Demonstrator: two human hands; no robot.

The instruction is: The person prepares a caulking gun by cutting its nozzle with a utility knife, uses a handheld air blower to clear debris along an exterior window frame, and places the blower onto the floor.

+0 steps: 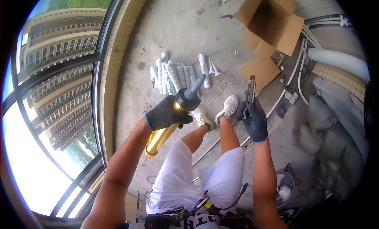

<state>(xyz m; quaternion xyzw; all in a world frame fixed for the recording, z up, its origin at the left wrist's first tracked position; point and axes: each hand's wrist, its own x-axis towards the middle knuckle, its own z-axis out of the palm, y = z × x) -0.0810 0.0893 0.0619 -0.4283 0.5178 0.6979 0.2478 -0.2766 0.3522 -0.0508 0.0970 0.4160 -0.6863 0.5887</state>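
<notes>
My left hand (169,114), in a black glove with a blue cuff, is wrapped round a gold caulking gun (162,137). The gun's black front cap and grey nozzle (194,89) point up and to the right. In my right hand (254,120), also gloved, is a utility knife (251,91), held upright with its tip away from me. Beyond the nozzle, a row of silvery sealant tubes (173,76) lies on the concrete floor. One more tube (204,70) lies apart to their right, beside white plastic nozzles (213,67).
An open cardboard box (290,29) stands at the upper right. White pipes (290,81) cross the floor on the right, near stacked sacks (329,138). A window wall (97,71) runs along the left. A round basket-like item (284,187) sits at the lower right.
</notes>
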